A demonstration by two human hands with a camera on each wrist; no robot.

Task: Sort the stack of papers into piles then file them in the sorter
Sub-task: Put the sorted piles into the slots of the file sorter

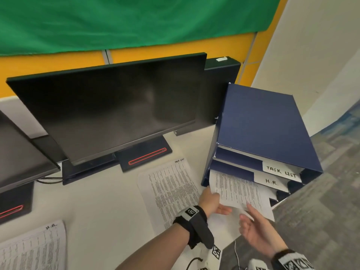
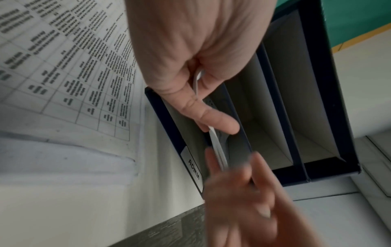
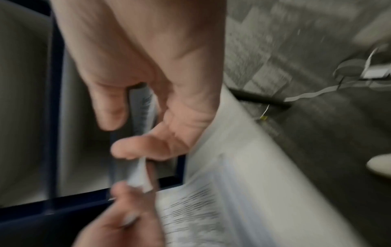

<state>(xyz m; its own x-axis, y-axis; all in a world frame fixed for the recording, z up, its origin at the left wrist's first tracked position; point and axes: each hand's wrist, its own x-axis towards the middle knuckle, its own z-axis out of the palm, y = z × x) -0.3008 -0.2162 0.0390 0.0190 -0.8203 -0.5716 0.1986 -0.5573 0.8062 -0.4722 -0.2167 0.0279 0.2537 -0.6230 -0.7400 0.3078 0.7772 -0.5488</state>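
Note:
A thin stack of printed papers [image 1: 237, 190] sticks halfway out of the bottom slot of the blue sorter [image 1: 263, 121]. In the left wrist view that slot's tab [image 2: 194, 168] reads ADMIN. The two slots above it are tabbed H.R. [image 1: 271, 181] and TASK LIST [image 1: 280, 170]. My left hand [image 1: 211, 199] pinches the stack's near left edge [image 2: 217, 147] between thumb and fingers. My right hand [image 1: 253, 225] is palm up at the stack's near edge, fingers loosely spread and touching the sheets [image 3: 141, 107]; it is blurred in both wrist views.
A pile headed TASK LIST [image 1: 169, 190] lies on the white desk left of the sorter. An H.R. pile [image 1: 33, 248] lies at the lower left. Two dark monitors [image 1: 116, 110] stand behind. The desk's edge and grey carpet [image 1: 321, 211] are at the right.

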